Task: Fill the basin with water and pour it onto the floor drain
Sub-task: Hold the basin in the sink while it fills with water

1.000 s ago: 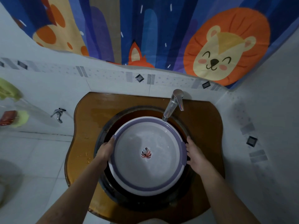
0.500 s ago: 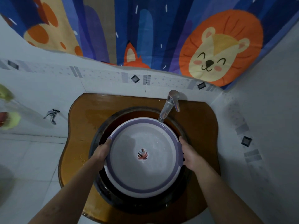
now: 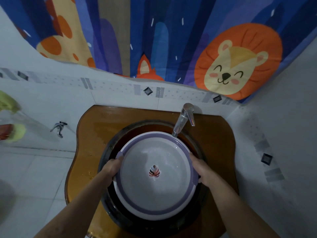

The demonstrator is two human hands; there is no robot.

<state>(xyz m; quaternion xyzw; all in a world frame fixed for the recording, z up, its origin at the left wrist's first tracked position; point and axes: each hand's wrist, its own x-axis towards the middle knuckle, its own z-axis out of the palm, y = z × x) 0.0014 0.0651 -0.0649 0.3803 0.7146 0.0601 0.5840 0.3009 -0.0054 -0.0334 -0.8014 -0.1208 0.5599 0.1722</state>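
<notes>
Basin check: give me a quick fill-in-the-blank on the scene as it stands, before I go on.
1. The basin sits inside the dark round ____.
2. The left hand and right hand each grip its ____ rim.
3. The faucet spout ends above the basin's rim, on the ____ hand's side.
Missing: sink; purple; right.

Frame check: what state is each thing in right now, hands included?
basin: upright over the sink, some water inside
left hand: grips basin's left rim
right hand: grips basin's right rim
faucet: spout above basin's far rim, no stream visible
counter: wet in patches
</notes>
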